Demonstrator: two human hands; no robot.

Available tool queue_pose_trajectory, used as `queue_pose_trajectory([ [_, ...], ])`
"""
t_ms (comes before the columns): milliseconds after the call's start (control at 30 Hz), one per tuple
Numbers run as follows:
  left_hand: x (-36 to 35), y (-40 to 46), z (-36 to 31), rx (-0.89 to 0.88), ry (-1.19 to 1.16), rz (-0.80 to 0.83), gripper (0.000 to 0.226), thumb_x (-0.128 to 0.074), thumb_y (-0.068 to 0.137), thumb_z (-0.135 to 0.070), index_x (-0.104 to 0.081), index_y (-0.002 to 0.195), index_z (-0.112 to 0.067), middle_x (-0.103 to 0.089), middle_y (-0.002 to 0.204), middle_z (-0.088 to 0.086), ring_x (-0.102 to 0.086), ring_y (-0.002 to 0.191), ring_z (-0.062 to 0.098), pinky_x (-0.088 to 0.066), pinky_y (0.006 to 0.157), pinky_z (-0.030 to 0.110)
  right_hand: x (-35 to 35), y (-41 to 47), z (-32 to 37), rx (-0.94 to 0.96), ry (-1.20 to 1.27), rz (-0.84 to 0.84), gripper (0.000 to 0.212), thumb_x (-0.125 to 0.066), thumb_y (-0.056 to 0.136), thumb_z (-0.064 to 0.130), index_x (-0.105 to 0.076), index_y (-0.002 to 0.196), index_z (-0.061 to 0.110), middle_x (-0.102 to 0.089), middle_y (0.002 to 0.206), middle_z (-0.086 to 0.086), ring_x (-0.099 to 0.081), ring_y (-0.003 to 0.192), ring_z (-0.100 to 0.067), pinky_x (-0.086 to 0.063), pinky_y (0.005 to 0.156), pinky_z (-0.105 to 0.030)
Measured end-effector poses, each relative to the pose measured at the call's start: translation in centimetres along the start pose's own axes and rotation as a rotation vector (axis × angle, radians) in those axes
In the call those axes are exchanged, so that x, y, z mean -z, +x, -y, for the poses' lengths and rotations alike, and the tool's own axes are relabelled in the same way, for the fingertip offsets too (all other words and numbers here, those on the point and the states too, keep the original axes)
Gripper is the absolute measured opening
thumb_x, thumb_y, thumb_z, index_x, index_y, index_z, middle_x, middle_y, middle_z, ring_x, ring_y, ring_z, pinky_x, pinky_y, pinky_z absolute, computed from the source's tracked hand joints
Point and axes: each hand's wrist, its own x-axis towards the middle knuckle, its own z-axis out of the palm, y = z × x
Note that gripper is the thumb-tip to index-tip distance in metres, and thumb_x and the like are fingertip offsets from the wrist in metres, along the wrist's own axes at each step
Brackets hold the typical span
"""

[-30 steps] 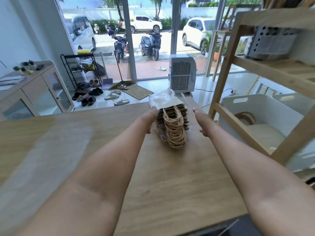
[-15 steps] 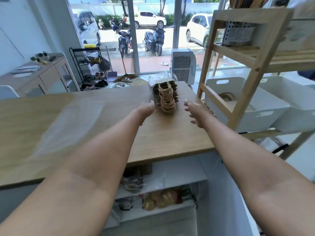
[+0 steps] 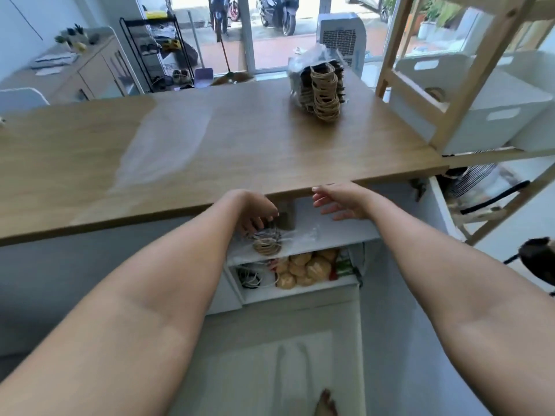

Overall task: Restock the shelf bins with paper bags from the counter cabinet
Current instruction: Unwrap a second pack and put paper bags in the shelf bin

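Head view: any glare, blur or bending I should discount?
Head view: a pale glare patch washes out the countertop left of centre; the left hand and right hand are slightly motion-blurred; wide-angle distortion bows the counter edge and shelf posts; the cabinet interior sits in shade.

No lettering, label, brand or number can be read anywhere in this view. The plastic-wrapped bundle of paper bags (image 3: 319,85) on the wooden counter (image 3: 210,145) shows only bare twine handles, and the second bundle (image 3: 267,240) on the cabinet shelf (image 3: 324,235) shows no readable print. The white bins (image 3: 468,115) on the shelf unit carry no visible markings, and the packets on the lower shelf are too blurred to make out.
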Motion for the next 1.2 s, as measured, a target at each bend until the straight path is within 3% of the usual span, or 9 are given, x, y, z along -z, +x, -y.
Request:
queue_pose_trajectory([
  [100,-2.3,0.9,3.5,0.032,0.004,-0.040,0.040,-0.040,0.100,-0.039,-0.048,0.130,-0.014,-0.056,0.124,0.011,-0.059,0.103,0.028,-0.049,0.088,0.038,-2.9,0.2,-3.0,-0.041,0.007,-0.008,0.025,-0.054,0.092,0.045,-0.062,0.088,0.022,-0.065,0.094,0.002,-0.060,0.085,-0.015,-0.046,0.066,-0.026],
  [267,-6.8,3.9,8.7,0.075,-0.073,-0.050,0.041,-0.041,0.099,-0.040,-0.050,0.128,-0.012,-0.058,0.117,0.008,-0.057,0.099,0.025,-0.047,0.094,0.039,-7.0,2.0,-8.3,-0.132,0.011,-0.009,0.027,-0.053,0.091,0.048,-0.060,0.089,0.022,-0.064,0.101,0.000,-0.059,0.082,-0.015,-0.046,0.071,-0.028],
  [400,-10.1,7.6,11.9,0.111,-0.165,-0.079,0.043,-0.039,0.100,-0.040,-0.050,0.129,-0.010,-0.061,0.121,0.010,-0.058,0.100,0.025,-0.048,0.093,0.038,-9.7,5.0,-12.0,-0.131,0.059,-0.120,0.040,-0.057,0.090,0.045,-0.060,0.112,0.012,-0.064,0.090,-0.003,-0.057,0.069,-0.014,-0.041,0.057,-0.024],
  [467,-11.3,9.5,12.6,0.091,-0.187,-0.184,0.044,-0.039,0.099,-0.038,-0.055,0.121,-0.004,-0.062,0.124,0.017,-0.062,0.106,0.030,-0.051,0.093,0.040,-10.4,6.8,-13.2,-0.080,0.051,-0.329,0.044,-0.059,0.086,0.047,-0.064,0.110,0.011,-0.067,0.096,-0.006,-0.064,0.089,-0.024,-0.049,0.073,-0.028],
  [567,-12.1,12.0,12.2,0.007,-0.182,-0.475,0.049,-0.036,0.101,-0.037,-0.061,0.116,0.002,-0.063,0.122,0.022,-0.059,0.111,0.036,-0.048,0.089,0.034,-11.3,9.5,-13.2,-0.066,-0.144,-0.599,0.047,-0.051,0.086,0.053,-0.062,0.117,0.019,-0.056,0.127,-0.011,-0.044,0.124,-0.032,-0.037,0.102,-0.034],
  [700,-10.4,15.1,11.0,-0.075,-0.251,-0.822,0.041,-0.036,0.102,-0.029,-0.062,0.111,0.001,-0.063,0.118,0.022,-0.058,0.109,0.035,-0.041,0.079,0.031,-11.8,13.2,-11.6,0.077,-0.280,-0.698,0.047,-0.050,0.089,0.047,-0.055,0.125,0.017,-0.045,0.134,-0.014,-0.035,0.127,-0.034,-0.033,0.103,-0.036],
  [900,-6.4,21.9,11.1,-0.072,-0.226,-1.037,0.038,-0.038,0.099,-0.028,-0.055,0.122,-0.002,-0.058,0.126,0.023,-0.051,0.121,0.036,-0.039,0.097,0.037,-11.2,19.3,-10.4,0.134,-0.384,-0.624,0.051,-0.047,0.092,0.041,-0.044,0.132,0.008,-0.042,0.136,-0.016,-0.040,0.126,-0.034,-0.031,0.105,-0.034],
  [1067,-3.8,27.9,11.7,0.107,-0.376,-0.858,0.066,-0.034,0.098,-0.051,-0.023,0.152,-0.014,-0.028,0.153,0.021,-0.030,0.140,0.037,-0.026,0.113,0.040,-11.4,24.8,-9.8,0.043,0.063,-0.418,0.073,-0.045,0.092,0.053,-0.026,0.147,0.009,-0.034,0.149,-0.011,-0.039,0.133,-0.028,-0.035,0.105,-0.034],
  [1200,-2.3,31.6,12.5,0.042,-0.446,-0.765,0.073,-0.028,0.100,-0.054,-0.008,0.156,-0.012,-0.017,0.161,0.013,-0.022,0.147,0.032,-0.020,0.118,0.035,-12.1,27.7,-10.8,-0.084,0.301,-0.273,0.102,-0.047,0.077,0.075,-0.019,0.152,0.012,-0.029,0.154,-0.007,-0.034,0.137,-0.029,-0.031,0.110,-0.040],
])
